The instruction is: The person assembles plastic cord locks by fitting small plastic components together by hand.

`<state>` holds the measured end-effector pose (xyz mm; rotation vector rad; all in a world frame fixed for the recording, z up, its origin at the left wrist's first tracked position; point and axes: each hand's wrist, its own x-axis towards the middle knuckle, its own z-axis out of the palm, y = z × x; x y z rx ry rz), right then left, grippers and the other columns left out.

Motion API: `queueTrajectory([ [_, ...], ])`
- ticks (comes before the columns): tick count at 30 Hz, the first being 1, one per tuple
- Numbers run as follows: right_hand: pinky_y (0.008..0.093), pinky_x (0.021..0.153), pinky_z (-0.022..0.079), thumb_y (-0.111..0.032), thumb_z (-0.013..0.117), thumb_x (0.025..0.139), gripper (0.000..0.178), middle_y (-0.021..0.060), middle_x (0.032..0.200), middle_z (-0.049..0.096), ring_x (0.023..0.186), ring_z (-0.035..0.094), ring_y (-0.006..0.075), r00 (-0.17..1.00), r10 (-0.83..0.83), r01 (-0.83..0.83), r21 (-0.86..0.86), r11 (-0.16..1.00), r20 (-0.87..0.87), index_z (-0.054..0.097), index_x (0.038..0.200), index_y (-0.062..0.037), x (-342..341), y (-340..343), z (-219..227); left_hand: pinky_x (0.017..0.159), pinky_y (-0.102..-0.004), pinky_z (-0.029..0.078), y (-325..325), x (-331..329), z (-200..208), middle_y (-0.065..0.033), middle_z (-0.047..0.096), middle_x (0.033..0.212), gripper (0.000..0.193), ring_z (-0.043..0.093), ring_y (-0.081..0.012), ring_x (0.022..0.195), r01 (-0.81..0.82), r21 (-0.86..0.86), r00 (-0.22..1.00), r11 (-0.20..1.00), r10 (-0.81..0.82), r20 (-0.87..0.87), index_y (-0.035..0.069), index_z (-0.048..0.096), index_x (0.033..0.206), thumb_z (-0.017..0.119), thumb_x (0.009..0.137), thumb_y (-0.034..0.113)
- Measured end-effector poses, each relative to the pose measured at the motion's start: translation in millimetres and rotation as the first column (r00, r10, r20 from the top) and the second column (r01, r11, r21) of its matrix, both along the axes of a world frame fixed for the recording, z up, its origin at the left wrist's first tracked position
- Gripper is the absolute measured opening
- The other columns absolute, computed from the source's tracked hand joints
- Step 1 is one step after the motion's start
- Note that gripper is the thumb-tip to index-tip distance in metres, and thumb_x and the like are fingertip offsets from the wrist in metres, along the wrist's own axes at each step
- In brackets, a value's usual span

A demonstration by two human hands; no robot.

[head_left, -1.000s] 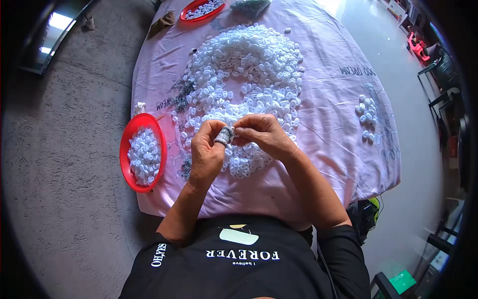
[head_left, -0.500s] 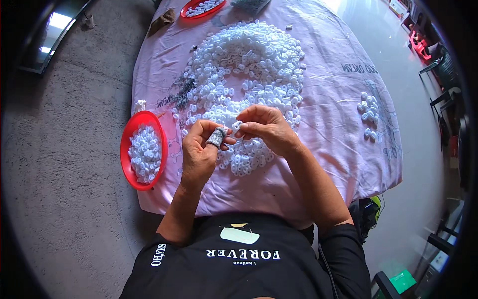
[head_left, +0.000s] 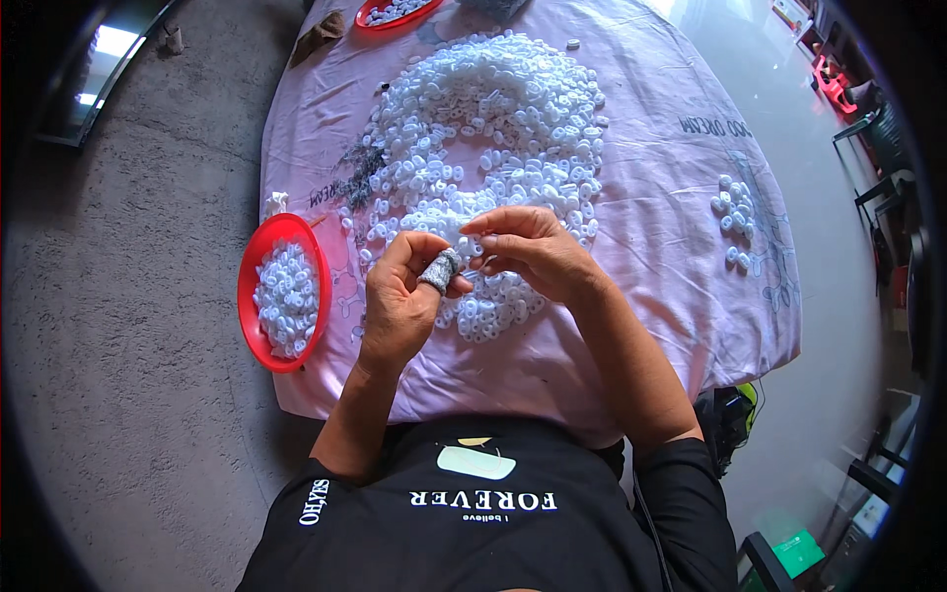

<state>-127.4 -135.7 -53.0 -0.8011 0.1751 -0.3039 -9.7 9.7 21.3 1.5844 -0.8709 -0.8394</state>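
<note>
Over the near part of the white heap, my two hands meet fingertip to fingertip. My right hand (head_left: 543, 255) is closed in a pinch on a small white plastic piece (head_left: 471, 247), oval with holes like its neighbours. My left hand (head_left: 402, 296) comes at the piece from the other side with curled fingers; a grey fabric wrap (head_left: 440, 270) covers one digit, seemingly the thumb. Whatever its fingertips grip is too small and covered to make out. Beneath and beyond both hands spreads a large heap of similar white pieces (head_left: 513, 94).
A red bowl (head_left: 249, 331) of white pieces stands at the table's left edge, another red bowl (head_left: 402, 17) at the far end. Several white pieces (head_left: 734, 212) lie apart on the right of the pink cloth (head_left: 651, 257). Grey threadlike scraps (head_left: 361, 176) sit left of the heap.
My right fingers have shifted slightly around the white piece, which is turned and more covered. My left hand has moved a little right, its wrapped digit pressing closer.
</note>
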Motion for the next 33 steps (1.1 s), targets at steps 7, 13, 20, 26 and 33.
queueTrajectory([
  [7,0.0255,0.079,0.053,-0.004,0.068,0.084,0.033,0.0079,0.098,0.066,0.086,0.065,0.0127,0.998,0.016,-0.018,0.032,0.999,0.062,0.062,0.116,0.0024,0.4,-0.5,0.1,0.073,-0.0259,0.056,-1.1,-1.5,1.1,-0.0096,0.061,0.094,0.021,0.066,-0.0140,0.078,-0.022,0.013,0.998,1.000,0.023,-0.051,-0.002,0.051,0.107,0.045,0.089,-0.012],
  [13,0.0245,0.081,0.052,-0.004,0.070,0.082,0.038,0.0067,0.096,0.065,0.088,0.063,0.0119,0.998,0.027,-0.030,0.037,0.999,0.064,0.061,0.118,0.0040,1.4,0.3,-0.4,0.072,-0.0258,0.056,0.0,-1.9,2.2,-0.0101,0.062,0.096,0.023,0.066,-0.0136,0.079,-0.019,0.004,0.998,1.000,0.019,-0.059,-0.002,0.051,0.109,0.045,0.089,-0.012],
  [20,0.0267,0.084,0.054,-0.009,0.067,0.087,0.039,0.0105,0.103,0.067,0.091,0.066,0.0138,0.996,0.072,-0.078,0.108,0.991,0.057,0.058,0.123,0.0034,0.3,0.7,-0.7,0.072,-0.0261,0.057,-1.6,-3.3,4.6,-0.0114,0.062,0.098,0.027,0.066,-0.0147,0.080,-0.015,-0.010,0.996,1.000,0.014,-0.083,-0.003,0.051,0.110,0.044,0.087,-0.014],
  [26,0.0266,0.086,0.053,-0.010,0.067,0.088,0.039,0.0105,0.105,0.066,0.093,0.065,0.0135,0.993,0.080,-0.090,0.118,0.989,0.084,0.057,0.124,0.0029,2.9,3.0,-2.4,0.070,-0.0256,0.056,-1.6,-3.3,1.4,-0.0126,0.064,0.098,0.027,0.067,-0.0153,0.078,-0.035,-0.017,0.994,0.999,0.033,-0.109,-0.002,0.052,0.111,0.044,0.087,-0.012],
  [33,0.0271,0.085,0.053,-0.010,0.067,0.088,0.039,0.0095,0.105,0.066,0.092,0.065,0.0136,0.994,0.085,-0.090,0.060,0.994,0.076,0.058,0.124,0.0029,1.9,2.3,-0.2,0.068,-0.0250,0.056,-3.7,-2.9,2.2,-0.0120,0.065,0.097,0.025,0.067,-0.0144,0.076,-0.037,-0.003,0.994,0.999,0.037,-0.101,-0.001,0.053,0.112,0.045,0.089,-0.009],
])
